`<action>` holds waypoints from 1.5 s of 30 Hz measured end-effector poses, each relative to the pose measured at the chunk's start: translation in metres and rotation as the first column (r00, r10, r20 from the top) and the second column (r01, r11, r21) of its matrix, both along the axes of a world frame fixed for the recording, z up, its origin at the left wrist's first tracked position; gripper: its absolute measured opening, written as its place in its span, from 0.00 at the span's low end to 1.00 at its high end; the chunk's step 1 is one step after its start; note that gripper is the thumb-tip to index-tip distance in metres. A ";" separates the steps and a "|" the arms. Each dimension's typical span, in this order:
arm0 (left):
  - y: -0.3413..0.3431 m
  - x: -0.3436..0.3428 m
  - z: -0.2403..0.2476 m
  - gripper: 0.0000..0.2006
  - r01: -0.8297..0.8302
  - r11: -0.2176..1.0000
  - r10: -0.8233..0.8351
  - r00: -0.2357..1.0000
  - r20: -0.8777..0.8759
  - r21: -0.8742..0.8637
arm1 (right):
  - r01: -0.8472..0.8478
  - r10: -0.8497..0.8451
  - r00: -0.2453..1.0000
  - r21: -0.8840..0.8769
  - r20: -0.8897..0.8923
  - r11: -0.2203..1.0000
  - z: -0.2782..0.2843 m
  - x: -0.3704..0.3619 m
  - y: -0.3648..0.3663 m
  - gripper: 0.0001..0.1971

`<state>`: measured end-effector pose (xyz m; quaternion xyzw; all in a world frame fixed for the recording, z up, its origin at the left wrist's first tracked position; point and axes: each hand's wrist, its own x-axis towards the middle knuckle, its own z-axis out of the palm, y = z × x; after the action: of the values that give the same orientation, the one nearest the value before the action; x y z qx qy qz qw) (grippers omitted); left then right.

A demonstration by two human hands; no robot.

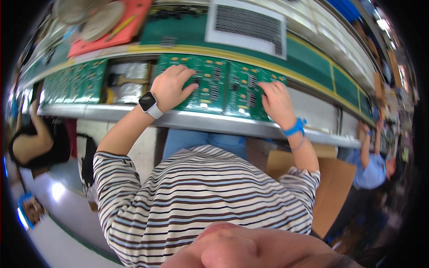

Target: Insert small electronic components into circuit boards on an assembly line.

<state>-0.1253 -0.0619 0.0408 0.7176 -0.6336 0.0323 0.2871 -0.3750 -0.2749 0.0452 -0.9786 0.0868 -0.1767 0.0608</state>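
Observation:
A green circuit board panel (228,96) with rows of small components lies in front of me on the bench's near rail. My left hand (172,87), with a smartwatch (147,102) at its wrist, rests over the panel's left part. Its fingers are bent and the thumb stands apart, with nothing visible between them. Over the panel's right part is my right hand (277,105), a blue wrist strap (295,127) on its wrist. Its fingertips are drawn together close to the board's components; a small dark spot shows there, too small to name.
Another green circuit board panel (73,85) lies at the left. Between the panels sits a wooden-handled brush (127,81). Beyond them are a printed sheet (248,27) and a red tray (111,31). A cardboard box (330,178) stands below at right. People work at both sides.

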 end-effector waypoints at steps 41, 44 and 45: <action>0.239 0.173 -0.036 0.37 -0.788 0.404 0.758 0.573 0.312 0.465 | 0.559 -0.517 0.788 0.037 -0.336 0.828 -0.019 -0.132 -0.039 0.13; 0.230 0.147 -0.033 0.36 -0.751 0.491 0.709 0.639 0.298 0.442 | 0.455 -0.479 0.820 -0.149 -0.315 0.878 -0.010 -0.103 -0.054 0.13; 0.229 0.135 -0.030 0.35 -0.724 0.538 0.681 0.675 0.283 0.431 | 0.381 -0.376 0.895 -0.029 -0.239 0.924 -0.009 -0.079 -0.054 0.13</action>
<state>0.0101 0.1666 0.0110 0.9575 -0.2875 0.0051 0.0231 -0.4535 -0.3285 0.0361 -0.9564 0.2839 -0.0645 0.0236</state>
